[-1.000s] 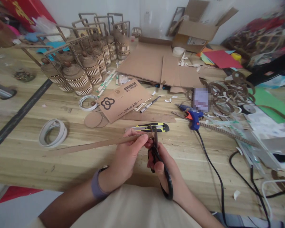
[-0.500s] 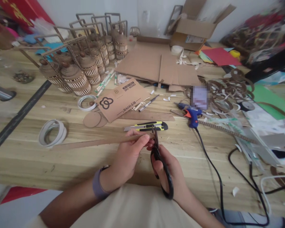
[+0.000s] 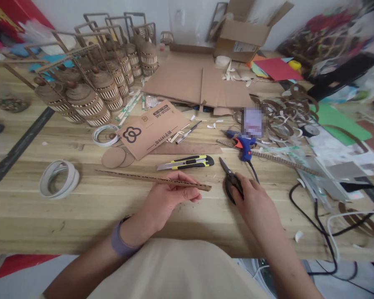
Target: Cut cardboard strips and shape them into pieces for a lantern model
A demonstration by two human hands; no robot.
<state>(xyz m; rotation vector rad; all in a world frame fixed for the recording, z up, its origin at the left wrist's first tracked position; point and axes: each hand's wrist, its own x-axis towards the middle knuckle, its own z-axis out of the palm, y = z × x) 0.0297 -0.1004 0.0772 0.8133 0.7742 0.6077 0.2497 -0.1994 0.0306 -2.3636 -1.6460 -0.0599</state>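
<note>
Head view: the step in hand looks like a pause between cuts, with the left hand (image 3: 171,197) pinching a narrow corrugated cardboard strip (image 3: 131,176) between thumb and fingers, held out to the left in front of the torso; the right hand (image 3: 257,201) is curled about the handles of black-handled scissors (image 3: 230,179), their blades pointing away, though whether they rest on the wooden table (image 3: 112,224) is hard to tell; the next move would seem to call for a steady pinch and a free right hand; just beyond the strip lies a yellow-and-black utility knife (image 3: 187,162), its blade apparently bared and the nearest hazard; a blue hot-glue gun (image 3: 245,147) lies beyond the scissors, and cardboard discs (image 3: 112,158) sit farther left.
</note>
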